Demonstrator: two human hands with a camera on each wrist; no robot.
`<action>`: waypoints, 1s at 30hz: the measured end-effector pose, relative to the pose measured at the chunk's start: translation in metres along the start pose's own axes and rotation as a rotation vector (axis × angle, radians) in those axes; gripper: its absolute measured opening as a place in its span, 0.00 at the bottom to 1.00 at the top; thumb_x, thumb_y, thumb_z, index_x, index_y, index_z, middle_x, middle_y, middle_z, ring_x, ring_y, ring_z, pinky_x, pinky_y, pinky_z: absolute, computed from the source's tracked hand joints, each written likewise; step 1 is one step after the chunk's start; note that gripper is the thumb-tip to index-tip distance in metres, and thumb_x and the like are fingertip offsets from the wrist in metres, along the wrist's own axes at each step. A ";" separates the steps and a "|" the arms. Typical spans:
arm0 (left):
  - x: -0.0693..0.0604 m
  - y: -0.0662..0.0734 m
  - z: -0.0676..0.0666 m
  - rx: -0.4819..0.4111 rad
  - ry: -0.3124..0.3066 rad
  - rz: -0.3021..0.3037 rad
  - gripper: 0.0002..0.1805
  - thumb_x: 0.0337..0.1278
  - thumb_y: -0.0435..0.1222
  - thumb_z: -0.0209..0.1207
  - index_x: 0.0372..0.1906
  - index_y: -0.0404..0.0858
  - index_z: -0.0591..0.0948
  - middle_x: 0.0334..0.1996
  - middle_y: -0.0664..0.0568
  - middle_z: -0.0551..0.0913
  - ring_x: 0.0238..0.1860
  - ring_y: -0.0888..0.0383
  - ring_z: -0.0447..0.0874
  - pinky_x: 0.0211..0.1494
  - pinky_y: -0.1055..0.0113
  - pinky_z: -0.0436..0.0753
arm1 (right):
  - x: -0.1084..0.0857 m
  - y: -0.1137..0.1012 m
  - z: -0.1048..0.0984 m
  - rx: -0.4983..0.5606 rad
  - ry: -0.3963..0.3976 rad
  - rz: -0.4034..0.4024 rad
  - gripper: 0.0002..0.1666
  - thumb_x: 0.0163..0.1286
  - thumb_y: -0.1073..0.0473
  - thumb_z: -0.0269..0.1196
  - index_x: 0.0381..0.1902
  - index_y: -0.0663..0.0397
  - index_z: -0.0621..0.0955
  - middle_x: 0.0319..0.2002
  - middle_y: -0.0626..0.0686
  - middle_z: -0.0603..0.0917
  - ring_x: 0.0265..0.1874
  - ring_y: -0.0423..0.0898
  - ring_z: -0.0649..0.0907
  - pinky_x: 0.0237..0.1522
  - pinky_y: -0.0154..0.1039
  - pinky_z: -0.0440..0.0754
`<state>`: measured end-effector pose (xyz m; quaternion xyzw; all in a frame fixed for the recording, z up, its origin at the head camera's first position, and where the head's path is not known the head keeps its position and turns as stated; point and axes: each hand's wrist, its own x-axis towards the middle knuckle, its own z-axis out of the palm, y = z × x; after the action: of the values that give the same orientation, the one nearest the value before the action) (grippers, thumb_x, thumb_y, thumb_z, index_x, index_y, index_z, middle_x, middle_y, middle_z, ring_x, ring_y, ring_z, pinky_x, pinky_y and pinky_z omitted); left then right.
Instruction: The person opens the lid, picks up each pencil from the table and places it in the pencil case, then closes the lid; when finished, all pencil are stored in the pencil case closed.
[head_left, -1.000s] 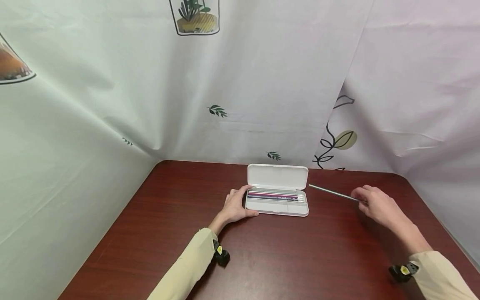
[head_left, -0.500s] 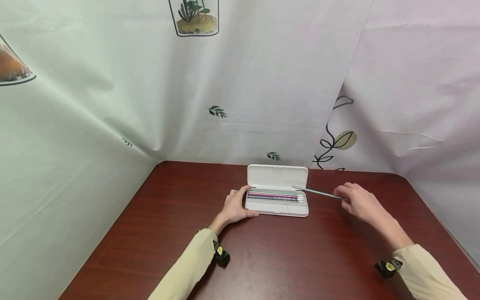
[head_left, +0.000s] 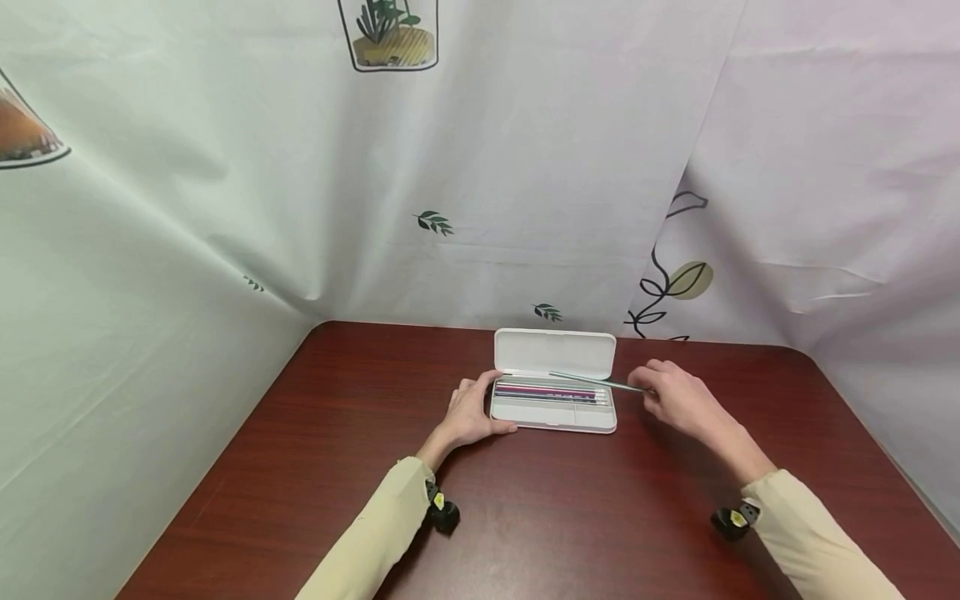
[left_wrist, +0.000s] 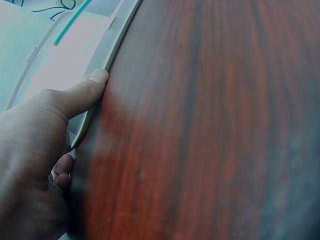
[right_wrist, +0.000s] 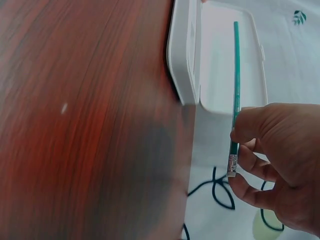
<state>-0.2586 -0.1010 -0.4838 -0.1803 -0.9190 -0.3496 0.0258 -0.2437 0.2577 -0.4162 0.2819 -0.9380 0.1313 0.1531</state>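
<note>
A white pencil case (head_left: 534, 411) lies on the table with its lid (head_left: 555, 352) raised at the back. Several pencils (head_left: 551, 393) lie side by side in its rear compartment. My left hand (head_left: 468, 413) holds the case by its left end, the thumb (left_wrist: 90, 90) along the front edge and the fingers round the far corner. To the right of the case, my right hand (head_left: 678, 402) pinches a green pencil (right_wrist: 237, 70) near its eraser end. That pencil points left, its far end over the case in front of the lid.
The dark red-brown wooden table (head_left: 570, 517) has rounded back corners. A pale printed cloth (head_left: 525, 167) hangs close behind it and along its left and right sides. Each wrist wears a small black camera, such as the one on the left wrist (head_left: 444, 512).
My right hand has moved left with the green pencil, from right of the case until the pencil reaches over it. The left hand and the case have stayed in place.
</note>
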 end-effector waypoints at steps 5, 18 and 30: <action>0.000 -0.001 0.000 0.003 -0.005 -0.003 0.52 0.36 0.49 0.80 0.70 0.44 0.67 0.52 0.45 0.80 0.54 0.48 0.69 0.56 0.53 0.66 | 0.012 -0.011 0.008 -0.003 0.002 -0.030 0.18 0.50 0.76 0.63 0.35 0.51 0.85 0.30 0.45 0.77 0.33 0.50 0.77 0.28 0.50 0.77; 0.001 -0.002 0.002 -0.002 -0.020 -0.026 0.52 0.37 0.49 0.80 0.71 0.46 0.66 0.52 0.45 0.79 0.56 0.48 0.68 0.57 0.53 0.65 | 0.033 -0.034 0.027 -0.053 -0.037 -0.017 0.15 0.54 0.76 0.63 0.35 0.53 0.83 0.33 0.51 0.79 0.34 0.53 0.78 0.29 0.50 0.78; 0.000 0.000 0.001 -0.011 -0.016 -0.024 0.52 0.36 0.49 0.80 0.71 0.45 0.67 0.51 0.45 0.79 0.55 0.48 0.68 0.56 0.52 0.66 | 0.045 -0.042 0.041 -0.076 -0.045 -0.014 0.13 0.56 0.75 0.64 0.35 0.54 0.83 0.35 0.53 0.80 0.41 0.55 0.79 0.36 0.52 0.79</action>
<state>-0.2586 -0.1008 -0.4846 -0.1723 -0.9193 -0.3537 0.0135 -0.2640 0.1881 -0.4312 0.2853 -0.9436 0.0881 0.1434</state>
